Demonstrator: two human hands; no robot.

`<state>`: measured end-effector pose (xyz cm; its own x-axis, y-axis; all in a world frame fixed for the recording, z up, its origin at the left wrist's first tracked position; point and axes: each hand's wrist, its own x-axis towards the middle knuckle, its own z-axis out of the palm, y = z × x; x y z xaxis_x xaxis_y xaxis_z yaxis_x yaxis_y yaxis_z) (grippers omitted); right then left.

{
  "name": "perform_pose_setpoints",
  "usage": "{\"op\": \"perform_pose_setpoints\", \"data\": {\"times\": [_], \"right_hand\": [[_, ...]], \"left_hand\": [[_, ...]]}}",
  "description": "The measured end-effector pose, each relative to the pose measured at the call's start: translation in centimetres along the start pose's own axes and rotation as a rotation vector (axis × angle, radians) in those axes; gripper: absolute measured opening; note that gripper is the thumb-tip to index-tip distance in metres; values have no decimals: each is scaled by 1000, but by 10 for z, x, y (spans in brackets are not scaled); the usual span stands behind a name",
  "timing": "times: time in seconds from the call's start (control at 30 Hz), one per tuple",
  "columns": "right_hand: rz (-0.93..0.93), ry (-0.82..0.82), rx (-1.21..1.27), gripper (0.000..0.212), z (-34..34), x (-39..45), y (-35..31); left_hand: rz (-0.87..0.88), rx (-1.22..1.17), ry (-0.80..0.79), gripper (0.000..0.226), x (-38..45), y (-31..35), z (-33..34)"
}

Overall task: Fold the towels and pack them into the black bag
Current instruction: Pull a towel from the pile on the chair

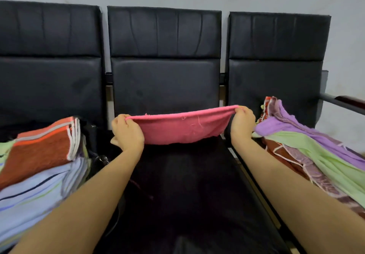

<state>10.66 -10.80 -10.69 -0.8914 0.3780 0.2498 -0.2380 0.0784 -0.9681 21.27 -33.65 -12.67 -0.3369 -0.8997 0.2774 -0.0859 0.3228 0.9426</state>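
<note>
Pink terry cloth, a folded pink towel (182, 128), is held stretched above the middle seat (189, 184) of a row of black padded chairs in the head view. Its upper edge is pinched at one corner by the left hand (128, 133) and at the other by the right hand (242, 122); the fingers (240, 110) of each hand are curled and clamped on the cloth, and the lower edge hangs free just over the seat. To the left of the middle seat, a stack of folded towels (39, 166) is seen, red-brown on top with pale blue striped ones beneath. Dark fabric with a metal ring, possibly the black bag (94, 145), is glimpsed between that stack and the seat, though this cannot be told for certain. To the right of the middle seat, a loose heap of unfolded towels (308, 147) in purple, green and maroon is spread.
</note>
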Motion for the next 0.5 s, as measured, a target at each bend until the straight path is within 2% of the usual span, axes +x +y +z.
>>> {"op": "perform_pose_setpoints", "data": {"times": [0.1,0.2,0.33,0.5], "right_hand": [[-21,74,-214,29,-11,-12,17],[46,59,-352,33,-21,-22,24],[185,-66,-441,28,-24,-22,44],[285,-212,-454,19,-20,-20,72]], "left_hand": [[73,233,-37,31,-8,-26,-10],[102,388,-105,30,-13,-41,-17],[145,542,-236,23,-12,-59,-10],[225,736,-387,27,-7,-86,13]]}}
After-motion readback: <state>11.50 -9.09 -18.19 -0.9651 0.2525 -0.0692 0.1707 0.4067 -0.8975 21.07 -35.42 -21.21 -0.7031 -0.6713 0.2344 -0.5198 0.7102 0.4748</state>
